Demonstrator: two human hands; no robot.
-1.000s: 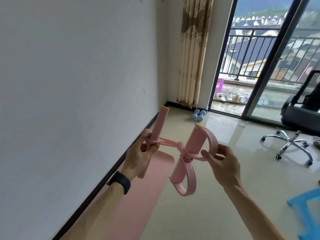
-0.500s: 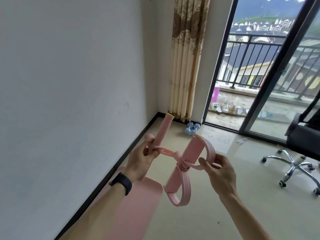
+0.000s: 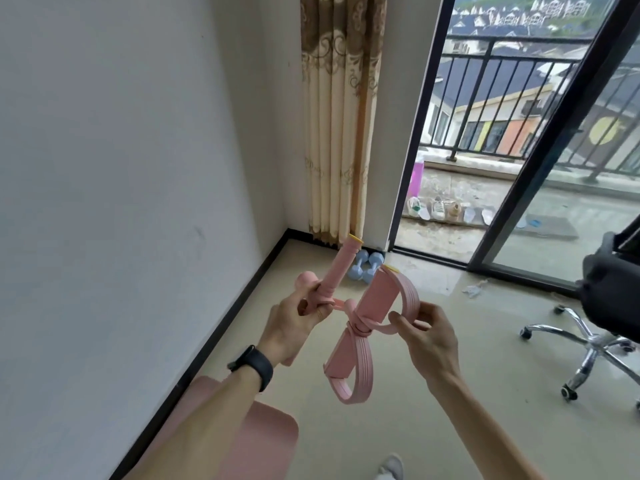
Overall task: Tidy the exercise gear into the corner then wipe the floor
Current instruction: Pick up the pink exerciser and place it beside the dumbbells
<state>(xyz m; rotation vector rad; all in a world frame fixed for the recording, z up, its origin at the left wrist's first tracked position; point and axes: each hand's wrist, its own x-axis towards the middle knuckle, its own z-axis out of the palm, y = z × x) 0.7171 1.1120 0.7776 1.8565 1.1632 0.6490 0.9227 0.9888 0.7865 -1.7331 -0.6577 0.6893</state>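
Note:
I hold a pink pedal resistance puller (image 3: 356, 327) in the air in front of me, its bands knotted around the middle. My left hand (image 3: 294, 323) grips the pink foam handle bar, which points up toward the corner. My right hand (image 3: 422, 334) pinches one of the foot-strap loops on the right side; the other loop hangs down. Two light blue dumbbells (image 3: 365, 266) lie on the floor in the corner by the curtain. A pink exercise mat (image 3: 256, 441) lies flat along the left wall, under my left forearm.
A beige curtain (image 3: 341, 133) hangs in the corner. The sliding glass door (image 3: 554, 150) opens onto a balcony with shoes (image 3: 440, 209). A black office chair (image 3: 609, 306) stands at right. A scrap of litter (image 3: 474, 289) lies near the door track.
The view has moved closer to the corner, so the dumbbells and curtain loom larger. Both hands keep the same hold on the puller, carried forward.

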